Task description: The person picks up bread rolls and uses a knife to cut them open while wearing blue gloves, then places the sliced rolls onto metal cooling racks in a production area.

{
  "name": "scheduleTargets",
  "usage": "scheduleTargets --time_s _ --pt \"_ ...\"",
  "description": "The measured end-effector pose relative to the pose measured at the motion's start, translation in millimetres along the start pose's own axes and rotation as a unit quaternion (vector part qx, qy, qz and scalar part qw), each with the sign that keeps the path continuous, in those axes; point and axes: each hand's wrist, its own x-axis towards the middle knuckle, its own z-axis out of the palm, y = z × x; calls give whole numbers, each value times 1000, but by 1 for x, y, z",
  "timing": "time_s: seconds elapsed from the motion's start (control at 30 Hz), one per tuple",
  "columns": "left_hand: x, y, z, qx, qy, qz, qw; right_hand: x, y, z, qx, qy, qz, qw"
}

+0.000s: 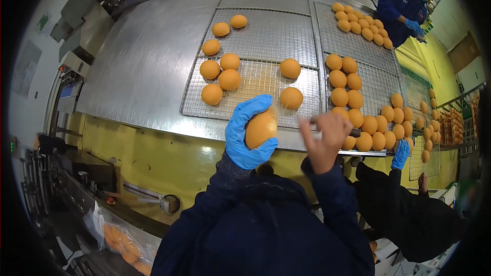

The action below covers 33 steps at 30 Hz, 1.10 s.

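My left hand [248, 135], in a blue glove, is wrapped round a golden-brown round bun [261, 130] above the table's front edge. To its right is my bare right hand [327, 140], smeared by motion, with its fingers curled. A dark handle end [355, 133] sticks out from that fist; the rest of the tool is too blurred to name. Beyond my hands lies a wire rack [266, 79] bearing several buns on its left side. Two more buns, one of them a bun [291, 98] close to my hands, lie on its right side. Crumbs are scattered between.
A second wire rack [332, 25] with many buns stands on the steel table [133, 66] to the right. Beside me a co-worker's blue-gloved hand [401, 154] touches its near corner buns. Another person [404, 5] stands at the far right. Bagged buns [125, 245] lie at lower left.
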Motion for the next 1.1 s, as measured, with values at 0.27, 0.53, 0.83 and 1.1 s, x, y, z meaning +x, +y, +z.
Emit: scheduleTargets --time_s 0.27,0.53,0.83,1.1 --pt "7 -1 -20 -34 1 -21 999 10 -18 19 51 -8 36 998" --pt "19 -2 -51 -243 5 -61 968 15 -35 73 24 -25 110 993" --pt "26 -40 -74 -79 -125 -91 985 -63 -19 101 422 -136 477 759" --pt "-11 -88 -36 128 -531 3 838 -115 -66 75 507 8 601 618"
